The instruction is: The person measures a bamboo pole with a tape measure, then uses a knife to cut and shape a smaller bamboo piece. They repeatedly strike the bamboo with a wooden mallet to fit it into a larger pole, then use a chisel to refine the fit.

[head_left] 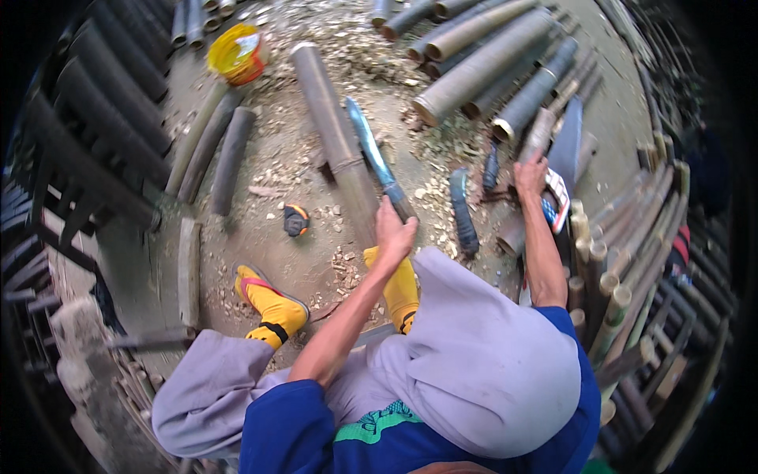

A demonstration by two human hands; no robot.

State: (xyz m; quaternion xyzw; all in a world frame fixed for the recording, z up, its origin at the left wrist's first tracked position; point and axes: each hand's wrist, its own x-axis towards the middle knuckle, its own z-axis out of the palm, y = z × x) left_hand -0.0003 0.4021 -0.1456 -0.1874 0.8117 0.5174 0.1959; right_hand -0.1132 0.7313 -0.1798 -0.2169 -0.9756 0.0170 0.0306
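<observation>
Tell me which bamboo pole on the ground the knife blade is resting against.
It is the single long bamboo pole running up the middle from the yellow boots. The knife in the left hand lies along its right side; the other poles lie apart in groups.

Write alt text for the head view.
A seated person's left hand grips a long machete lying across a bamboo pole on chip-strewn ground, while the right hand reaches toward stacked bamboo poles. Yellow boots, a small tape measure and a yellow container are nearby.

The person wears a blue short-sleeved shirt [300, 430], pale lilac trousers [474, 347] and yellow boots [272, 308].
</observation>
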